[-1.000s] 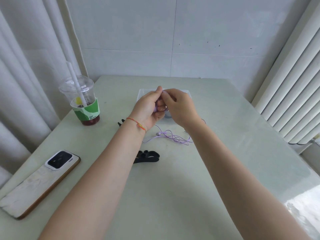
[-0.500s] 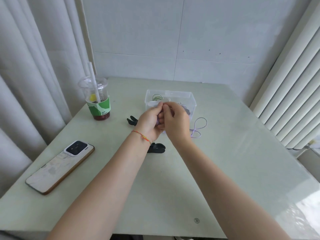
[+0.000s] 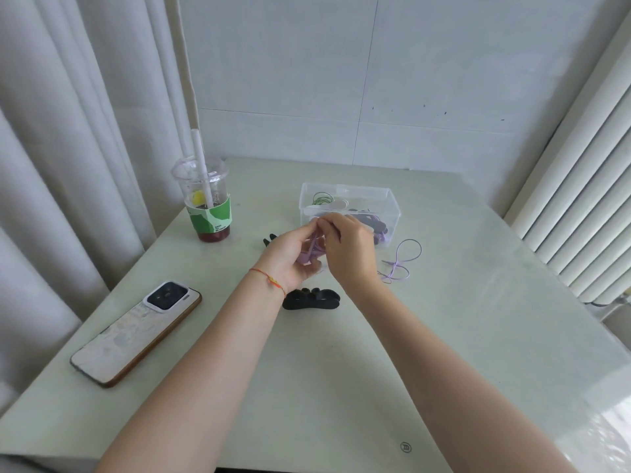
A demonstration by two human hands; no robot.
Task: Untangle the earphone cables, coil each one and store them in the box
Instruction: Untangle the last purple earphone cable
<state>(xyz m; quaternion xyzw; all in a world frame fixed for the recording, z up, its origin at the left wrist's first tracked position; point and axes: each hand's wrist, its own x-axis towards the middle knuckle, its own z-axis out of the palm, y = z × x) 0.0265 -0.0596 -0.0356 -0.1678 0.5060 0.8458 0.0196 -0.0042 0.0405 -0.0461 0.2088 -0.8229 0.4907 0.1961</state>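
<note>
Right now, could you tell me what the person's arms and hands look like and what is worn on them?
Both forearms are bare, with no sleeves in view. The left hand has a thin red-orange string bracelet at the wrist. The right hand wears nothing visible.

Bare forearms without sleeves, a thin red-and-yellow string bracelet [image 3: 269, 280] round the left wrist

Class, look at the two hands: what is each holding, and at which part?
Both the left hand and right hand pinch the purple earphone cable at its gathered end; its loose loop trails on the table.
</note>
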